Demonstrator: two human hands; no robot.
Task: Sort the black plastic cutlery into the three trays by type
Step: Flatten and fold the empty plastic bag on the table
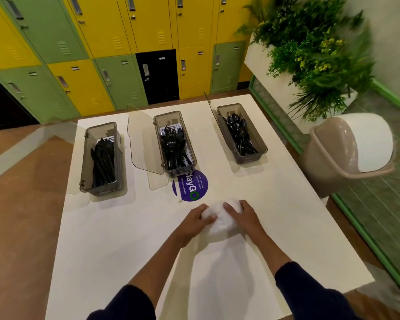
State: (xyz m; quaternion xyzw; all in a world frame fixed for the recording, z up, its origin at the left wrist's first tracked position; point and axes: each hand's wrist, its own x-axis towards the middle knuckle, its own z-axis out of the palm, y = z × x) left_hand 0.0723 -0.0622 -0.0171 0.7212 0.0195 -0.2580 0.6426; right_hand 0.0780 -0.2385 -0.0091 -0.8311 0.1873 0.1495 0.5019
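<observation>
Table [116,239] bears three trays [158,139], sticker [194,190], white bundle [219,224].

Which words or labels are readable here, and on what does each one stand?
"layGO": purple sticker on the table, its start hidden behind the middle tray.
"Clean as you go": same sticker, small.
"Let's keep our pantries clean": same sticker, blurred, uncertain.
Locker tags: too small to read.
</observation>
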